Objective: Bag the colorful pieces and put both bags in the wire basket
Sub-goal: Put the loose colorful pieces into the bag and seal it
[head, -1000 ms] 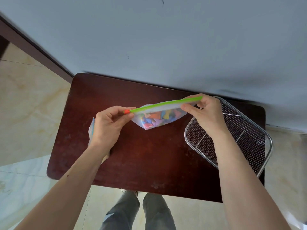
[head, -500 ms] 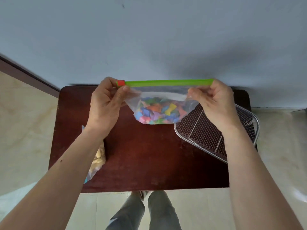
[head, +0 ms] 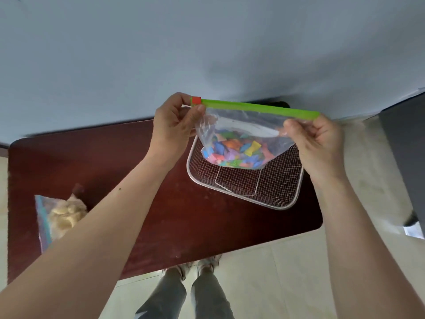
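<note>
A clear zip bag [head: 243, 139] with a green seal strip and a red slider hangs in the air, its lower half full of colorful pieces. My left hand [head: 174, 123] pinches its top left corner by the slider. My right hand [head: 315, 137] pinches the top right corner. The bag hangs over the far part of the wire basket [head: 276, 187], which stands on the right side of the dark red table [head: 161, 203]. A second clear bag [head: 59, 217] with pale yellowish contents lies at the table's left, partly hidden by my left forearm.
A grey-blue wall runs right behind the table. A dark grey cabinet [head: 407, 157] stands at the right edge of view, with a white scrap [head: 414, 232] by its foot. My legs and shoes [head: 195, 270] are on the tiled floor at the table's near edge.
Both hands have carried the bag of colorful pieces to the right, from above the table's middle to above the wire basket. The view has swung right with them.
</note>
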A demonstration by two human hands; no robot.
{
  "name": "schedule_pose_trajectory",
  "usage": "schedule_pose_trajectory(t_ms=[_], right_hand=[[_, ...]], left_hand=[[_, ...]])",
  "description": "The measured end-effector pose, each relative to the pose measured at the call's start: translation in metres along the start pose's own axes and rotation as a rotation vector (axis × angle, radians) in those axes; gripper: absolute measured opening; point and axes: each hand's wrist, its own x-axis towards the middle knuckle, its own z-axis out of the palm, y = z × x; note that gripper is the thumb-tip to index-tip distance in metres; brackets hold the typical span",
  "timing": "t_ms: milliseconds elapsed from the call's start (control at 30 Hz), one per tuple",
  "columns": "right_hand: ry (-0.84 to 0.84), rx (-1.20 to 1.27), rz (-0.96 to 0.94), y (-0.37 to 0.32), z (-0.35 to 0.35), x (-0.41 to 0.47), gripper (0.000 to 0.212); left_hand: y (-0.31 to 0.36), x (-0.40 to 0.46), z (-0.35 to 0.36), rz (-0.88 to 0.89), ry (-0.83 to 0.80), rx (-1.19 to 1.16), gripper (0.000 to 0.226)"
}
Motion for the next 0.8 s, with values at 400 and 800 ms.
schedule_pose_trajectory(t_ms=[400, 800], right_hand=[[0.072, 0.007, 0.103, 0.055, -0.027, 0.011, 0.008], [0.071, 0.01, 0.171, 0.066, -0.025, 0.007, 0.013]], left_hand=[[-0.035, 0.027, 0.05, -0.008, 0.029, 0.093, 0.011], [-0.048, 0.022, 0.051, 0.019, 0.067, 0.159, 0.014]])
